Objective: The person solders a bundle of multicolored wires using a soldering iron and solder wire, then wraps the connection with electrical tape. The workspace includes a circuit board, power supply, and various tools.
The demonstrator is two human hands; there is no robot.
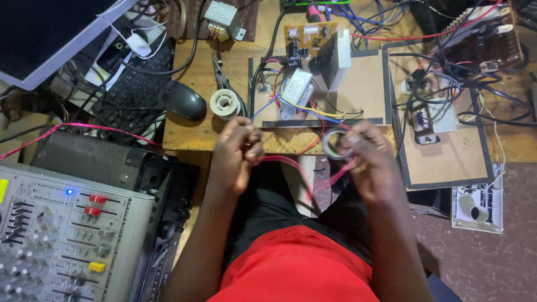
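head view, left hand: clenched around the end of a red wire, pinched near the fingertips, just above the lap.
head view, right hand: gripping a roll of clear tape between thumb and fingers; the wire runs under it and sags between the two hands.
wire position: in the air in front of the bench edge, over the person's black and red clothing, not touching the bench.
bench: transformer with blue, yellow and red leads on a board, circuit board behind it, second empty tape spool beside pliers, computer mouse to the left.
left floor side: audio mixer, blue lamp lit.
risk 1: roll is held by a few fingers only; a tug on the wire could drop it into the lap.
risk 2: loose leads from the transformer hang near the hands; a snag could drag the board off the edge.
risk 3: cannot tell if the wire end is bare; if so, contact with powered gear is a hazard.
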